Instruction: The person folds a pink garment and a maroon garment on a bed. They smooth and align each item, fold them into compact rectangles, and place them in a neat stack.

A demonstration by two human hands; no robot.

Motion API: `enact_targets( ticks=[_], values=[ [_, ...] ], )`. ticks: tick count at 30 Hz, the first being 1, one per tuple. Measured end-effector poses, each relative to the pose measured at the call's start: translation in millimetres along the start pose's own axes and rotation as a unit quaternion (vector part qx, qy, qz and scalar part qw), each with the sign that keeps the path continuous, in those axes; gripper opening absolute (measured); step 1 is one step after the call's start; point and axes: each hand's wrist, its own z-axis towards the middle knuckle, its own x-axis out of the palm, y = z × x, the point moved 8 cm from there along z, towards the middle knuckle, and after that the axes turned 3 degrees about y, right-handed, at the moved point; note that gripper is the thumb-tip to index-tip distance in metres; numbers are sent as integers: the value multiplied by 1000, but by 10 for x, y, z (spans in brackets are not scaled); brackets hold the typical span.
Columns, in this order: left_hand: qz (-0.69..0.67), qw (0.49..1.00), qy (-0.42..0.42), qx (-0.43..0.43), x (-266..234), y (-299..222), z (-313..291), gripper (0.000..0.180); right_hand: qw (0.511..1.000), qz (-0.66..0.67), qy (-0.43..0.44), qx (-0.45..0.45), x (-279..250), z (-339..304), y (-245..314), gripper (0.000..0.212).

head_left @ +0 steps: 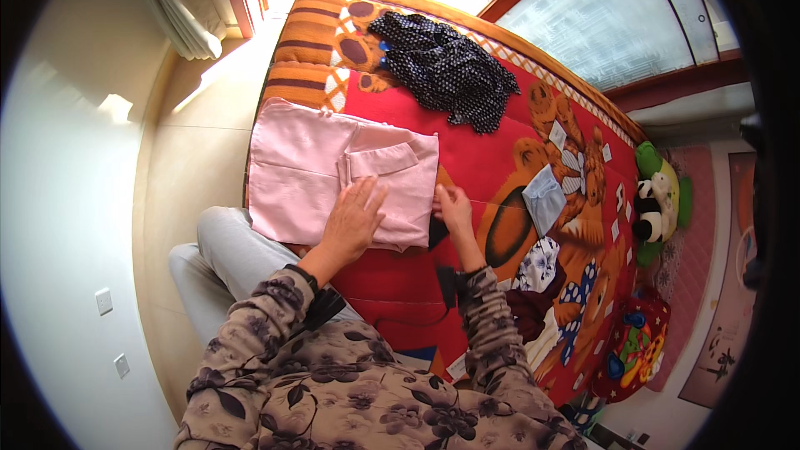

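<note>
One pale-pink cloth garment, seemingly light, soft, best held by edges, is lying on red bear-patterned bedding. Open left hand is resting atop; right hand, curled alongside, grip unclear.

The bed spreads under and around both hands, its red cover printed with brown bears and edged in orange and brown stripes. A pink garment lies folded flat on it, directly under the left hand, its edge just beside the right hand. Beyond the hands is a crumpled black spotted cloth. Right of the right hand lie a light blue piece, then, nearer the body, a white floral cloth against a dark maroon one.
</note>
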Motion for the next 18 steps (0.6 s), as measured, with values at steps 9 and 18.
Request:
enact_targets(
  ticks=[9,18],
  values=[
    [-155,977,-38,-139,178,588,163,52,958,235,167,5,457,-299,367,42],
    [-779,568,-81,-252,-6,1084,-114,67,952,-46,88,-290,1283,-1127,1817,60]
  ],
)
